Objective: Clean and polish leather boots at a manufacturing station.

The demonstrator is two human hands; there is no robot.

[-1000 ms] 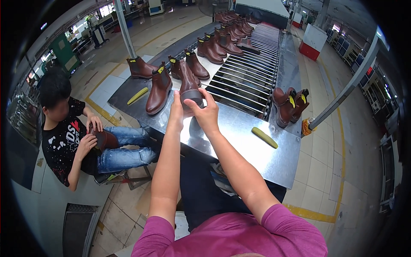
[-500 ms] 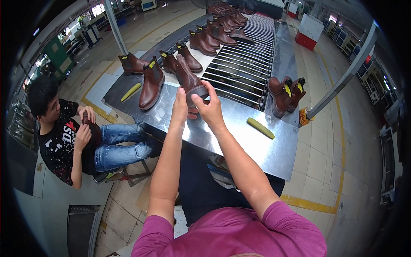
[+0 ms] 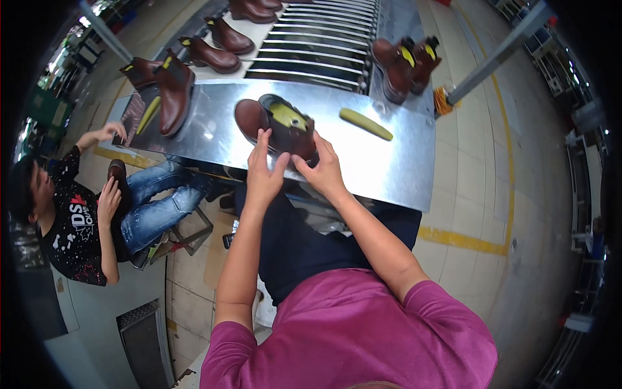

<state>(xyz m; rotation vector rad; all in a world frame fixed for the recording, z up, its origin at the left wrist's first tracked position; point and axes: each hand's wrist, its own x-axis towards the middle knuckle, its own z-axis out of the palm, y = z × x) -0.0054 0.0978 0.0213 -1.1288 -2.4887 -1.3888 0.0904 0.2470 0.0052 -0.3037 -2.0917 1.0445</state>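
A brown ankle boot (image 3: 275,126) with a yellow-green insert in its opening lies tilted on the shiny metal table (image 3: 382,168). My left hand (image 3: 264,170) grips its near side, fingers up against the leather. My right hand (image 3: 322,168) holds the boot's shaft from the right. Both forearms rise from the lower edge, above a magenta shirt.
A loose yellow-green insert (image 3: 366,124) lies right of the boot. Two brown boots (image 3: 407,61) stand at the back right, another boot (image 3: 173,94) at the left, more on the roller conveyor (image 3: 324,45). A seated person (image 3: 84,207) reaches onto the table's left end.
The boot has come down from in front of me onto the table, nearer my body, with both hands still on it. My view has tilted downward. The seated person has stretched an arm to the table.
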